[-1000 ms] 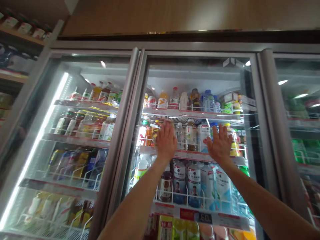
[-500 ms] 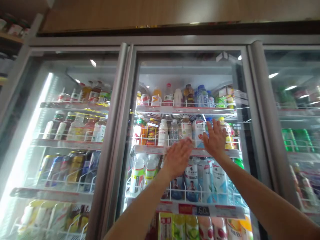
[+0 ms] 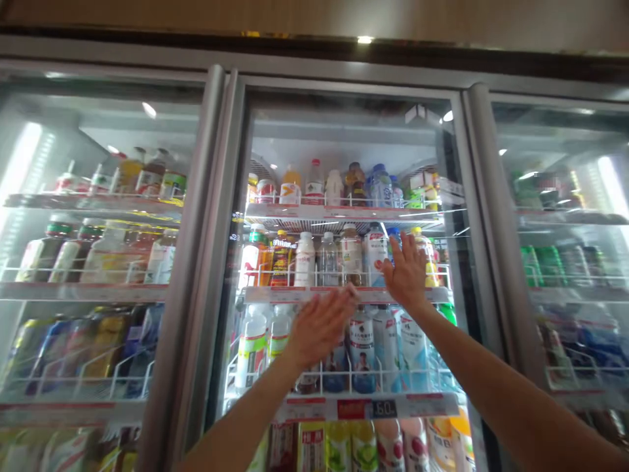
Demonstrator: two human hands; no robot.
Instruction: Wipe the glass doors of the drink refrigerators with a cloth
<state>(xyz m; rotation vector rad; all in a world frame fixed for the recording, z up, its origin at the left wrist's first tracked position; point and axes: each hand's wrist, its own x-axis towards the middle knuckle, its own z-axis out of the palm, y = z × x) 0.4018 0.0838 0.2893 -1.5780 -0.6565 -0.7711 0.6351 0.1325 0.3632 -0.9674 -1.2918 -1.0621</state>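
In the head view, my right hand (image 3: 407, 274) is raised with its fingers spread and its palm toward the glass door (image 3: 344, 121) of the middle fridge section; it appears to lie flat on the glass. Lower and to its left, my left hand (image 3: 320, 328) is stretched out, slightly blurred, also at the glass. A small pale patch shows by its fingertips; I cannot make out what it is. Behind the glass, near my right hand, stands a white bottle (image 3: 376, 254) with a red and blue label. White-capped bottles (image 3: 253, 347) stand left of my left hand.
A thick metal door frame (image 3: 196, 262) runs up the left side, and another upright (image 3: 496, 229) the right. Neighbouring glass-fronted sections hold more bottles and cans. A brown panel (image 3: 304, 19) spans the top. Price strips (image 3: 366, 408) line the shelf edges.
The view has turned slightly right, so the fridge sits further left in the picture. My left hand has moved left and slightly down across the glass; my right hand stays near the same bottles.
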